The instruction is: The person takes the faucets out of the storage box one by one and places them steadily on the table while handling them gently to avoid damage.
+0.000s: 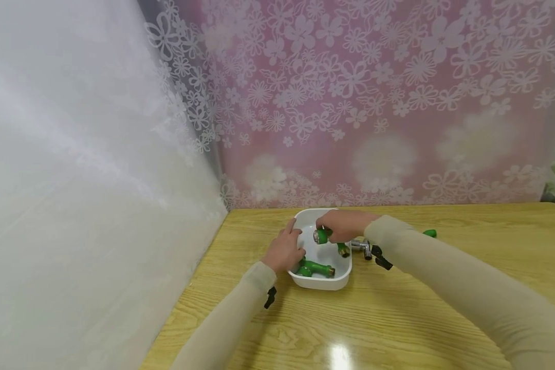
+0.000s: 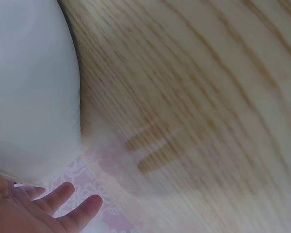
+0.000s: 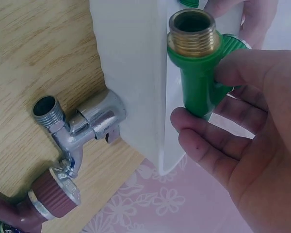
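My right hand (image 1: 344, 225) grips a green tap (image 3: 196, 80) over the right side of a white basin (image 1: 321, 283). Its brass threaded end (image 3: 194, 41) points away from the fingers, and a ribbed round knob (image 1: 322, 236) shows beside them. At the basin's left rim rests my left hand (image 1: 283, 250), fingers spread and fairly straight in the left wrist view. Another green tap (image 1: 318, 269) lies inside the basin near that hand, partly covered by it.
Beside the basin's right wall lies a chrome tap (image 3: 94, 121), with a maroon-handled tap (image 3: 53, 194) next to it. Farther right on the wooden table (image 1: 282, 334) is another green piece (image 1: 430, 233), partly behind the right sleeve. A flowered pink curtain (image 1: 333, 103) hangs behind.
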Available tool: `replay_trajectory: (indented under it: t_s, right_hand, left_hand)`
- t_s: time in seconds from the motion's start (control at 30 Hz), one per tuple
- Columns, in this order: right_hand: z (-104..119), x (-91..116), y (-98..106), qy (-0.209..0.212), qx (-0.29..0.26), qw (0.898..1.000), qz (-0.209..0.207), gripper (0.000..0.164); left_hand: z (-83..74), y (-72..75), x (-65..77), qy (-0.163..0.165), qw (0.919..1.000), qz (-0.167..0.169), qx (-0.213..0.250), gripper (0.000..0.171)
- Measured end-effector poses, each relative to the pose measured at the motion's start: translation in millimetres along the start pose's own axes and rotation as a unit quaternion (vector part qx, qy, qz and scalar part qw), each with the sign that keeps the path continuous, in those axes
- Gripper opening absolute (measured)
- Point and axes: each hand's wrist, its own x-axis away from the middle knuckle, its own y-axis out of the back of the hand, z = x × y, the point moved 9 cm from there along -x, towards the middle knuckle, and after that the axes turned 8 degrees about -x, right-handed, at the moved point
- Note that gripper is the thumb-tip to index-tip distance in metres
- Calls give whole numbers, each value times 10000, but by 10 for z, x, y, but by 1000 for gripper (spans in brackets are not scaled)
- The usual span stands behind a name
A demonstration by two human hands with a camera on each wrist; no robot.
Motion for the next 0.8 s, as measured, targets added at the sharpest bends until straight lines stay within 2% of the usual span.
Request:
replay_trajectory:
  t_s: [0.3,0.8]
  right_hand:
    - [5,144,57,153,130,9996,-176,33]
    - [-189,566,75,74,67,9996,-277,34]
  left_hand:
    - [-7,15,11,38,10000,-4,-36,52]
    - [-15,16,23,33,10000,-5,-33,55]
